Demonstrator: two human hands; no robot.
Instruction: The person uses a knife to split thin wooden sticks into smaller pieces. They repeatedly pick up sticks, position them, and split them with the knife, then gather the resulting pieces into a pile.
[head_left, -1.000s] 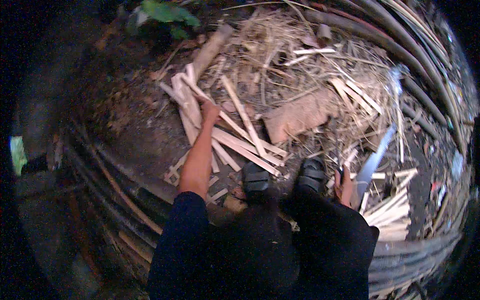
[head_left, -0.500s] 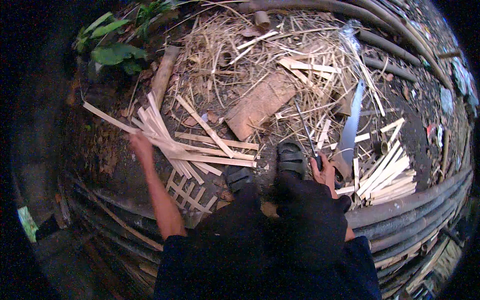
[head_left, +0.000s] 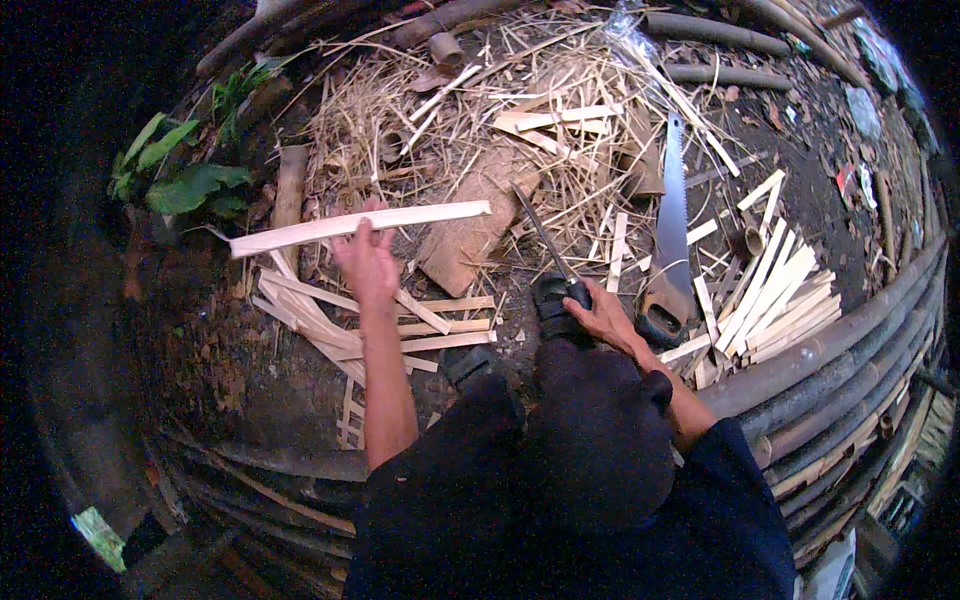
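Observation:
My left hand point(head_left: 366, 265) is closed on a pale, flat bamboo strip point(head_left: 440, 214), raised over the left pile and lying nearly level across my fingers. In my right hand point(head_left: 608, 318), near my right knee, is a knife point(head_left: 543, 232) with a black handle, its narrow blade pointing up and to the left. Below the raised strip lies a loose pile of bamboo strips point(head_left: 310, 310). A lattice of crossed strips point(head_left: 350, 415) shows partly behind my left forearm. Right of the knife lies a handsaw point(head_left: 673, 215) with a wide blade.
A flat wooden board point(head_left: 465, 235) lies ahead among straw-like shavings point(head_left: 340, 120). Another strip pile point(head_left: 785, 290) rests at the right beside stacked bamboo poles point(head_left: 840, 360). A short log point(head_left: 290, 190) and green leaves point(head_left: 195, 190) are at the left. My sandalled feet stand between.
My left hand has lifted the strip off the left pile and brought it up and to the right. My right hand still holds the knife, now tilted more to the left. The view has shifted.

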